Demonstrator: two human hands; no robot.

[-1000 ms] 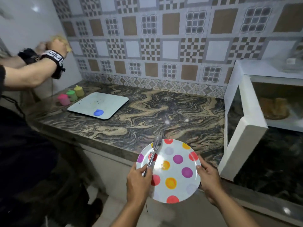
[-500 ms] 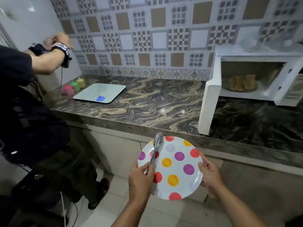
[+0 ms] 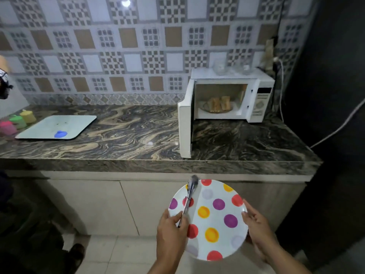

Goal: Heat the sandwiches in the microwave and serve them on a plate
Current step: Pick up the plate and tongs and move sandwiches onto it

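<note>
Sandwiches (image 3: pixel 219 104) not yet served: standing together on a dish inside the microwave (image 3: pixel 227 99), door (image 3: pixel 185 129) swung wide open toward the front edge of the counter (image 3: pixel 126 135). Whether already heated, impossible to tell; judging by the open door and the ready plate, probably the heating done and only the moving left. Spotted plate (image 3: pixel 209 218) empty, held in the air in front of the counter, well apart from the microwave. Left hand (image 3: pixel 171 232) closed on the plate's left rim and clamping metal tongs (image 3: pixel 189 198) flat against it; right hand (image 3: pixel 256 224) closed on the right rim, fingers underneath. Left to do: bringing the plate near, lifting the sandwiches out with the tongs, setting them down. Counter of dark marbled stone, microwave at the back right corner, a pale board (image 3: pixel 57 126) with a blue blob near the left end, small coloured cups (image 3: pixel 18 120) just beside it. Patterned tile wall behind, pale cabinets below, dim room, another person's arm at the far left edge.
</note>
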